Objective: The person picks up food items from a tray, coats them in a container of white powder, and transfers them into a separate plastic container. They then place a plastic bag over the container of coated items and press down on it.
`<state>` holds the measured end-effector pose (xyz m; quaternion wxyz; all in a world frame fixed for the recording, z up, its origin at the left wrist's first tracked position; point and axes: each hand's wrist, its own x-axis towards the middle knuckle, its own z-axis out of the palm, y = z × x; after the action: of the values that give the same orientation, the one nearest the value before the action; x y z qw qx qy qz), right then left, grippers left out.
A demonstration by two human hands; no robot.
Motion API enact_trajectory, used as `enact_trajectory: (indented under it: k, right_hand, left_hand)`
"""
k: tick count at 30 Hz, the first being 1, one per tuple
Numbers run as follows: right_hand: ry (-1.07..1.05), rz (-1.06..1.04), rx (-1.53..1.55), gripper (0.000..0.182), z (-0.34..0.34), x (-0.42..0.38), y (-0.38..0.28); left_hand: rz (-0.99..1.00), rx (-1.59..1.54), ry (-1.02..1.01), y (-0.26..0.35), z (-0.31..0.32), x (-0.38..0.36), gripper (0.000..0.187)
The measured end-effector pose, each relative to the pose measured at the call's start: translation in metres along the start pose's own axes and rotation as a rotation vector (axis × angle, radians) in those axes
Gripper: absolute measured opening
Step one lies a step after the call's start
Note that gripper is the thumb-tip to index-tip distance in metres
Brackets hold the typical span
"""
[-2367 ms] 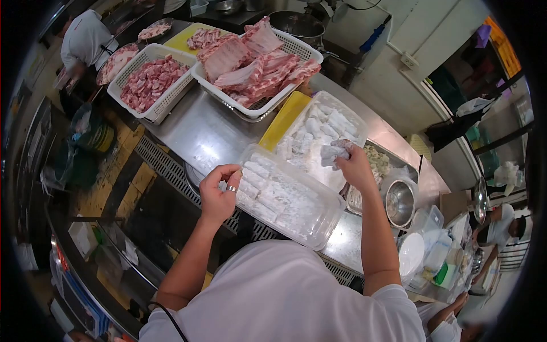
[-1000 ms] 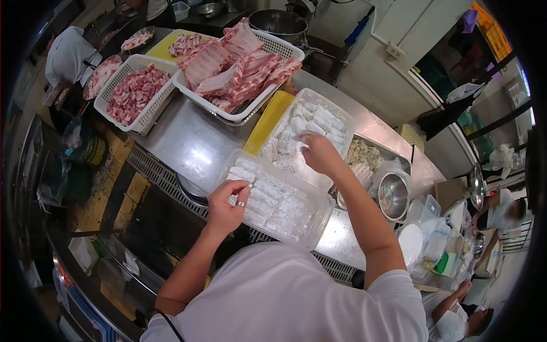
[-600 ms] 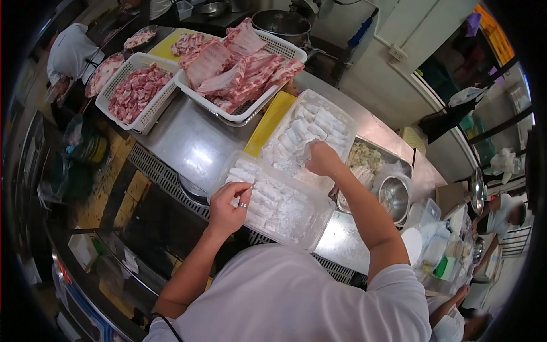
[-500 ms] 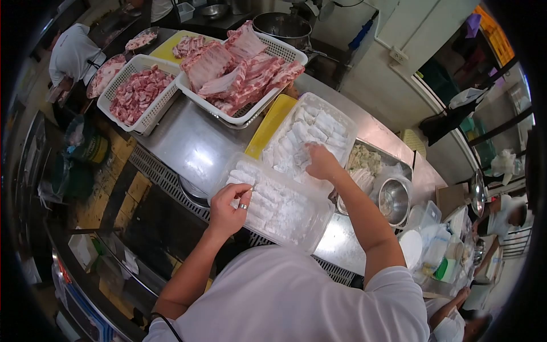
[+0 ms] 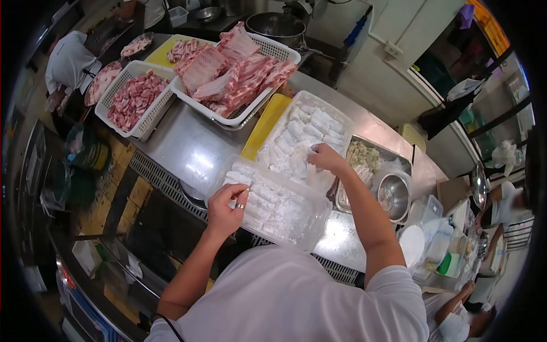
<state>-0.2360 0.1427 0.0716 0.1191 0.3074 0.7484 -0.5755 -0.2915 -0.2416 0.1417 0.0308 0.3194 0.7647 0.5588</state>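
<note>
Two clear plastic containers lie side by side before me. The near container (image 5: 319,227) holds rows of white, flour-dusted rolls (image 5: 261,200) and loose white powder. More floured rolls (image 5: 310,126) fill the upper part of the far container (image 5: 346,117). My left hand (image 5: 225,208), with a ring on it, is over the near container's left side, thumb and fingertips pinched together; anything in the pinch is too small to make out. My right hand (image 5: 327,159) is closed over the far container's right side, and a thin white floury piece (image 5: 313,171) shows under its fingers.
Raw rib slabs (image 5: 228,74) fill a white basket beyond, beside a basket of cut meat (image 5: 137,100). A yellow board (image 5: 265,128) lies under the far container. At right are a pale mixture (image 5: 363,158) in a tray and a steel bowl (image 5: 393,196). Other people stand at the edges.
My right hand has drawn slightly up and to the right from the far container's rolls, and a white piece shows under its fingers. My left hand stays pinched, nearly in place.
</note>
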Motion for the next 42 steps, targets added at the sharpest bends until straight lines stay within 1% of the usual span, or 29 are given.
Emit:
enact_trajectory:
  k: [2, 5, 8, 9, 12, 15, 18, 21, 23, 24, 25, 28, 31, 34, 35, 37, 40, 42]
  right_hand:
    - [0.054, -0.012, -0.046, 0.024, -0.002, -0.018, -0.02]
    - [0.111, -0.051, 0.042, 0.024, -0.018, -0.017, -0.033]
    - [0.31, 0.022, -0.398, 0.029, -0.028, 0.004, -0.025]
    - [0.348, -0.022, -0.587, 0.036, -0.029, 0.029, 0.001]
    - [0.263, -0.087, -0.802, 0.043, 0.007, 0.05, 0.022]
    - [0.311, -0.072, -0.582, 0.048, 0.049, 0.038, -0.001]
    - [0.264, -0.051, -0.227, 0.051, 0.038, 0.042, 0.001]
    - [0.418, -0.03, 0.4, 0.047, 0.012, 0.04, 0.01]
    - [0.384, -0.051, -0.03, 0.043, -0.006, 0.046, 0.035]
    - [0.368, -0.06, -0.24, 0.041, -0.005, 0.039, 0.036]
    - [0.3, -0.078, -0.504, 0.037, -0.008, 0.031, 0.036]
    - [0.22, -0.155, -0.811, 0.042, -0.013, 0.025, 0.025]
    - [0.184, -0.158, -0.816, 0.047, 0.008, 0.016, 0.017]
    - [0.174, -0.158, -0.816, 0.045, 0.014, 0.025, 0.017]
    - [0.204, -0.127, -0.646, 0.044, 0.011, 0.025, 0.018]
    - [0.259, -0.069, -0.31, 0.043, 0.007, 0.004, -0.009]
    - [0.276, -0.212, -0.702, 0.039, 0.001, 0.005, 0.003]
    - [0.268, -0.26, -0.755, 0.038, 0.002, -0.001, 0.017]
  left_hand:
    - [0.008, 0.008, 0.003, 0.003, 0.0, 0.001, 0.012]
    - [0.004, -0.008, 0.019, 0.001, 0.0, 0.0, 0.013]
    - [0.002, -0.01, 0.018, 0.001, -0.001, 0.001, 0.013]
    - [0.004, -0.008, 0.014, 0.001, -0.001, 0.002, 0.013]
    - [0.003, -0.008, 0.007, 0.002, 0.0, 0.001, 0.012]
    - [-0.009, -0.021, 0.007, 0.002, -0.001, 0.003, 0.012]
    - [-0.012, -0.037, 0.014, 0.002, -0.001, 0.002, 0.012]
    - [-0.004, -0.048, 0.025, 0.001, 0.0, 0.001, 0.011]
    - [-0.01, -0.058, 0.019, 0.002, -0.003, 0.001, 0.011]
    - [-0.012, -0.054, 0.019, 0.002, -0.003, 0.001, 0.011]
    - [-0.012, -0.052, 0.017, 0.003, -0.003, 0.001, 0.011]
    - [-0.005, -0.049, 0.021, 0.002, -0.001, 0.003, 0.011]
    - [0.001, -0.032, 0.007, 0.002, -0.002, 0.001, 0.011]
    - [0.008, -0.03, 0.008, 0.001, -0.002, 0.003, 0.012]
    - [0.003, -0.032, 0.013, 0.001, -0.001, 0.001, 0.012]
    - [-0.011, -0.045, 0.016, -0.001, -0.002, 0.0, 0.012]
    - [-0.004, -0.07, 0.022, 0.0, -0.004, 0.001, 0.013]
    - [0.005, -0.07, 0.012, 0.001, -0.004, 0.002, 0.013]
